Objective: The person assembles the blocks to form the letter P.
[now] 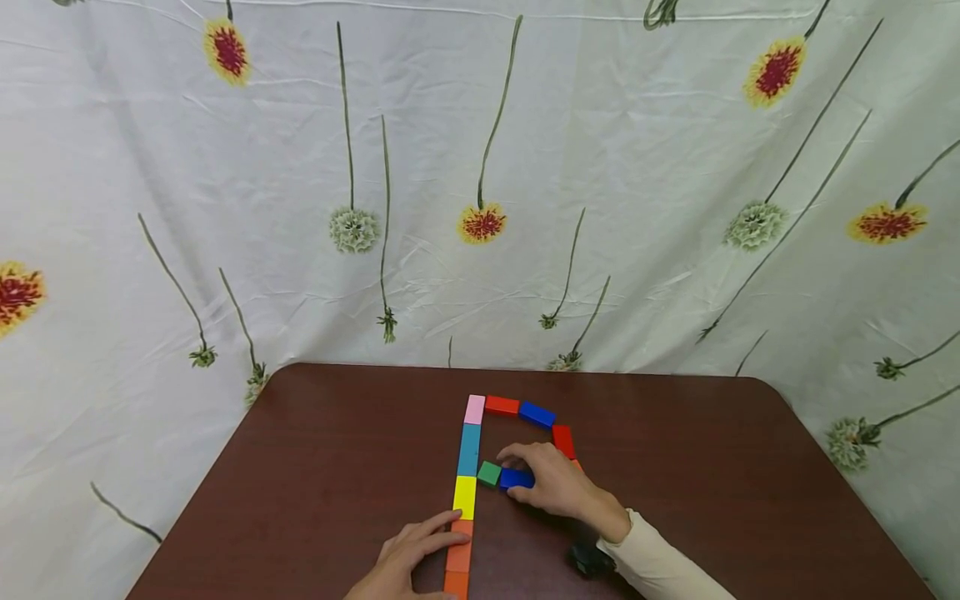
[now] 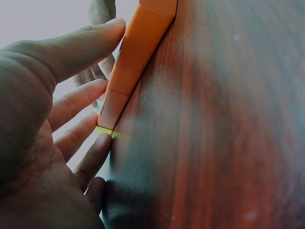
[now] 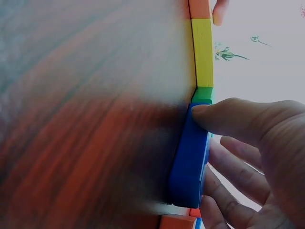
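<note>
On the dark brown table, my right hand [image 1: 555,483] pinches a blue block [image 1: 514,478] between thumb and fingers. In the right wrist view the thumb lies along the near side of the blue block [image 3: 187,155], with fingers behind it. A small green block [image 1: 489,474] sits between that block and a straight column of blocks. My left hand [image 1: 408,557] touches the column's left side with extended fingers, beside an orange block [image 1: 461,546] and the yellow block [image 1: 465,497]. Its thumb reaches the lower orange block [image 2: 139,50] in the left wrist view.
Above the yellow block the column continues with a teal block [image 1: 468,450] and a pink block [image 1: 474,409]. From there a red block [image 1: 502,405], a blue one and another red block [image 1: 563,442] curve right. A flower-printed cloth [image 1: 420,167] hangs behind the table [image 1: 337,450].
</note>
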`<state>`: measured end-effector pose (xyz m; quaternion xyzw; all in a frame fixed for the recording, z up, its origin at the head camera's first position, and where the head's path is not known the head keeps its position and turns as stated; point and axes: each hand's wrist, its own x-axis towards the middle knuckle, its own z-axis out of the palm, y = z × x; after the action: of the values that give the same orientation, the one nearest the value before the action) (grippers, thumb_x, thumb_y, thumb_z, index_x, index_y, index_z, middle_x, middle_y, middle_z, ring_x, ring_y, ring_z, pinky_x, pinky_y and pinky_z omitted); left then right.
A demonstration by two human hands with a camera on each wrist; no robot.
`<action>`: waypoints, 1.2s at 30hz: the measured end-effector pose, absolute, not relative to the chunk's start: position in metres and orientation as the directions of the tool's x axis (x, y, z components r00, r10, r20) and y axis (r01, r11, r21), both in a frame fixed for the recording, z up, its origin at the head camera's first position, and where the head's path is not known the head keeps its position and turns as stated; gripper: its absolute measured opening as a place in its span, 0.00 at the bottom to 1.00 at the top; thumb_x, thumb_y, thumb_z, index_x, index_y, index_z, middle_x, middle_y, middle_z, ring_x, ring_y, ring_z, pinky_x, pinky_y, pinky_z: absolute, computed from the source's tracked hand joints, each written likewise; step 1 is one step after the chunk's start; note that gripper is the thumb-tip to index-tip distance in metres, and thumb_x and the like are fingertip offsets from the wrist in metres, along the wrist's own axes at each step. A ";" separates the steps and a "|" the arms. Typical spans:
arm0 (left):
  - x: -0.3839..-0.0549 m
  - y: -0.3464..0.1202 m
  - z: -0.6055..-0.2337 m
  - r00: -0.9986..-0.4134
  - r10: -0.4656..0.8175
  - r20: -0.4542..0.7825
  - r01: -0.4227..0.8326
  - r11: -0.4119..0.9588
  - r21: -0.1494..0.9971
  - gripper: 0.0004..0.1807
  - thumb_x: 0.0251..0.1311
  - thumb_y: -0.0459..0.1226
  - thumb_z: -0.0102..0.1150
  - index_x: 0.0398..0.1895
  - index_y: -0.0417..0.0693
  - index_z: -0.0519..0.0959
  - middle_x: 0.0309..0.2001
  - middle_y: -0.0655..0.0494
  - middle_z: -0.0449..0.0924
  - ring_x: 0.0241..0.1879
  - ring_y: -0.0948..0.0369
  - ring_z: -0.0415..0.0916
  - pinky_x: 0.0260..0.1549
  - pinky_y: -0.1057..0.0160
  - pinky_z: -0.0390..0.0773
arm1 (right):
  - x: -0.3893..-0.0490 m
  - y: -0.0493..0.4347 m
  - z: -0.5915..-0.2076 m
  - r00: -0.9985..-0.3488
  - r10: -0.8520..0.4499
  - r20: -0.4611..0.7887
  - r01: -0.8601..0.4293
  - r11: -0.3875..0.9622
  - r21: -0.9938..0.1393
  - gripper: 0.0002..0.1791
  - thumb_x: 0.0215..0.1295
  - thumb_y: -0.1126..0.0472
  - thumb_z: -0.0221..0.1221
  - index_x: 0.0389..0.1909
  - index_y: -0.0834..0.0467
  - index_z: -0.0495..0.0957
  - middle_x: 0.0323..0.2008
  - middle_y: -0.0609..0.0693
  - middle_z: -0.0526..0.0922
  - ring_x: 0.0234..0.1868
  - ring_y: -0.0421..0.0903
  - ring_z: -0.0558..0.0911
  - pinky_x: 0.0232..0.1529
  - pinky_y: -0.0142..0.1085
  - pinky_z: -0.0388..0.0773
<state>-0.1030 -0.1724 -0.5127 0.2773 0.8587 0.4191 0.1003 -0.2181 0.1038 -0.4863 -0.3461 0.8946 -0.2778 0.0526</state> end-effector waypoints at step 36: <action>-0.102 -0.172 -0.516 -0.838 0.544 0.046 0.366 0.497 0.787 0.31 0.59 0.50 0.70 0.67 0.66 0.74 0.72 0.48 0.66 0.60 0.54 0.63 0.46 0.39 0.63 | -0.210 0.161 -0.481 -0.773 -0.622 0.128 -0.610 0.671 -0.421 0.14 0.59 0.65 0.70 0.47 0.55 0.83 0.43 0.45 0.84 0.47 0.47 0.76 0.53 0.53 0.70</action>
<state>-0.1019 -0.1716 -0.5156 0.2647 0.8588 0.4260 0.1043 -0.2101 0.1614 -0.4809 -0.3367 0.9141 -0.2257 0.0132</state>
